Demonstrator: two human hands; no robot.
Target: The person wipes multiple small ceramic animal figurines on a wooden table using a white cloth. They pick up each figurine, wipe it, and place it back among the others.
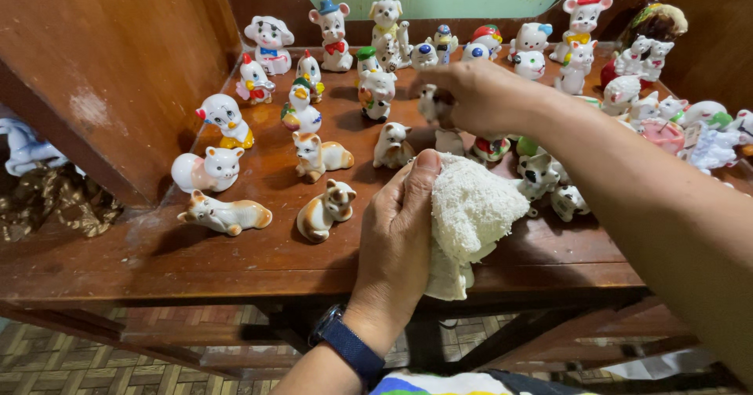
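Note:
My left hand (396, 238) grips a bunched white cloth (469, 211) just above the front of a wooden shelf (235, 265). A dark watch sits on that wrist. My right hand (478, 93) reaches over the middle of the shelf and closes around a small white and brown ceramic figurine (430, 103), mostly hidden by the fingers. Around both hands stand several small ceramic animal figurines: a lying cat (325, 209) left of my left hand, a white sitting dog (392, 144) just beyond it.
Many more painted figurines fill the back and right of the shelf, such as a mouse with a blue hat (332, 34). A wooden panel (102, 73) walls the left side. A tiled floor (78, 360) shows below the shelf.

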